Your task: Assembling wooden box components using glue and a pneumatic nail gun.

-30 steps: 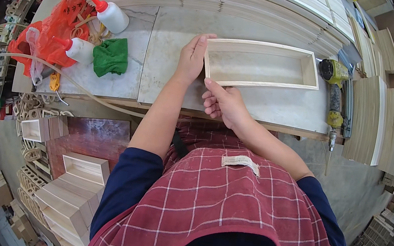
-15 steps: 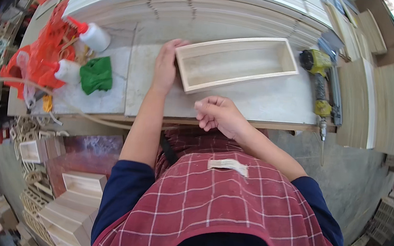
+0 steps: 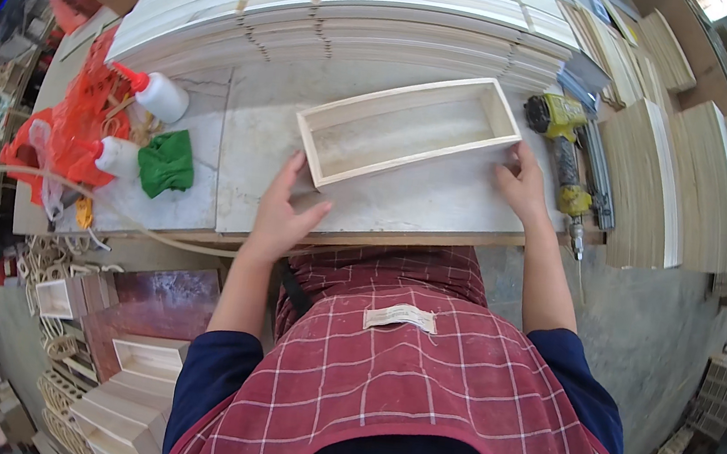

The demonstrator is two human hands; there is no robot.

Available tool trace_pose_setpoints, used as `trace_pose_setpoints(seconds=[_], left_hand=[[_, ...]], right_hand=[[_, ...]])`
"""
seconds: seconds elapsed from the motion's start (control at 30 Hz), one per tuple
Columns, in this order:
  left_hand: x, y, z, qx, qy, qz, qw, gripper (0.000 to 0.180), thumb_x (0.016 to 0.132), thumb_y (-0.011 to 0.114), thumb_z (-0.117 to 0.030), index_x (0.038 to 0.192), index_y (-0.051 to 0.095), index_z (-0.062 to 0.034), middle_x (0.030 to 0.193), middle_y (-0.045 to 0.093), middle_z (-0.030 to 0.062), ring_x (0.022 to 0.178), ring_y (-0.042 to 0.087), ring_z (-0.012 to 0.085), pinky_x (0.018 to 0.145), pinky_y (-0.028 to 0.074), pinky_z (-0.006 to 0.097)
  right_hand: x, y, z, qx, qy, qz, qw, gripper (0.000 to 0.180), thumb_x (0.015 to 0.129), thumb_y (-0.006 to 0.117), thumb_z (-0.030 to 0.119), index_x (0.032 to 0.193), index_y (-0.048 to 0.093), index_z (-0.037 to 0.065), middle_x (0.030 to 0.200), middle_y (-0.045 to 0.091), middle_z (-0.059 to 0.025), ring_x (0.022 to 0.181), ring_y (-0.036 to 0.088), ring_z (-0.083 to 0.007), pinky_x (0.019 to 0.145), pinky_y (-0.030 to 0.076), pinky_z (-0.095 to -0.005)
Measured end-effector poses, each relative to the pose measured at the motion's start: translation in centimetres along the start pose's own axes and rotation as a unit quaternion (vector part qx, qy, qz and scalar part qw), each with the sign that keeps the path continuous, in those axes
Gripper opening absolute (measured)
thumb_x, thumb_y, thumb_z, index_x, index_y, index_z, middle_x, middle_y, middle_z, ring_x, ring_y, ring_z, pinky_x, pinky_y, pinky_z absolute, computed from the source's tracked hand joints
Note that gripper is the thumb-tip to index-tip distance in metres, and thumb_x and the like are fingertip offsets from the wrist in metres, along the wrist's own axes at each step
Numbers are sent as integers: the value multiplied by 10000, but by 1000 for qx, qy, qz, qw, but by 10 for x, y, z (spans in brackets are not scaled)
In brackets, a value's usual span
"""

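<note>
A long, pale wooden box frame [image 3: 419, 154] rests slantwise on the worktable [image 3: 247, 203], and the tabletop shows through its middle. At its left end is my left hand [image 3: 280, 218], thumb and fingers spread apart, fingertips beside the corner. My right hand [image 3: 523, 186] is at the right end, with fingertips against the near right corner and the thumb beside it. Just right of that hand lies a yellow-green nail gun [image 3: 564, 120] with a hose fitting at its near end.
Stacked wooden boards [image 3: 384, 0] line the back, and more boards [image 3: 631, 184] stand at the right. White glue bottles [image 3: 163, 97] with red caps, a green cloth [image 3: 167, 163] and red plastic bags [image 3: 74, 125] lie left. Finished wooden boxes [image 3: 128, 407] sit below left.
My right hand has moved from near my body to the box frame's right end. My left hand has come nearer and opened. In view, the frame sits slightly further left.
</note>
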State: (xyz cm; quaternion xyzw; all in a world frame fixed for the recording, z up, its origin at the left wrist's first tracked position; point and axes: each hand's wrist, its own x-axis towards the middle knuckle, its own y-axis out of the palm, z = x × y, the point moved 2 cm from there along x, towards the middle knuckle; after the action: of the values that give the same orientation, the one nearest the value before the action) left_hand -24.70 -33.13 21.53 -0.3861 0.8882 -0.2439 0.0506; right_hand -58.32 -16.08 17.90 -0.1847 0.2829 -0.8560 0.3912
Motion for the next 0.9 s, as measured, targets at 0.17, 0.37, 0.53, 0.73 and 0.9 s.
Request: trace_pose_setpoints(seconds=[0.17, 0.37, 0.53, 0.73, 0.9], left_hand=[[-7, -25, -25, -215, 59, -105, 969, 568, 768, 543, -150, 1243, 316, 62, 1279, 364, 165, 1200, 335, 230, 987, 240, 336], [1, -50, -37, -300, 28, -127, 945, 498, 897, 308, -282, 1245, 308, 73, 1274, 365, 153, 1176, 361, 224, 982, 253, 346], [13, -34, -14, -343, -116, -100, 927, 558, 902, 271, -371, 1242, 314, 69, 1273, 369, 164, 1167, 372, 234, 961, 277, 339], [18, -37, 5, -351, -161, -120, 915, 587, 885, 296, -419, 1204, 376, 68, 1206, 448, 161, 1112, 431, 233, 919, 316, 332], [23, -46, 9, -338, -175, -139, 914, 502, 867, 385, -384, 1160, 447, 19, 1124, 508, 128, 1006, 497, 189, 847, 364, 311]], right_hand=[[-7, -33, 75, 225, -12, -20, 974, 431, 751, 546, 73, 1162, 449, -15, 1059, 515, -64, 929, 494, -124, 792, 400, -267], [9, -34, 100, 438, 13, 82, 895, 352, 814, 496, 117, 1126, 480, -44, 966, 565, -51, 837, 514, -104, 756, 396, -240], [30, 2, 52, 342, 120, 73, 929, 307, 838, 503, 169, 1077, 530, -21, 834, 576, -1, 700, 496, -63, 647, 396, -203], [38, 14, 53, 263, 107, 33, 958, 272, 834, 520, 176, 1048, 561, 13, 808, 565, 8, 656, 474, -51, 612, 404, -192], [31, 4, 51, 256, 91, -10, 962, 236, 822, 542, 184, 990, 580, 23, 784, 558, 15, 645, 472, -55, 595, 415, -200]])
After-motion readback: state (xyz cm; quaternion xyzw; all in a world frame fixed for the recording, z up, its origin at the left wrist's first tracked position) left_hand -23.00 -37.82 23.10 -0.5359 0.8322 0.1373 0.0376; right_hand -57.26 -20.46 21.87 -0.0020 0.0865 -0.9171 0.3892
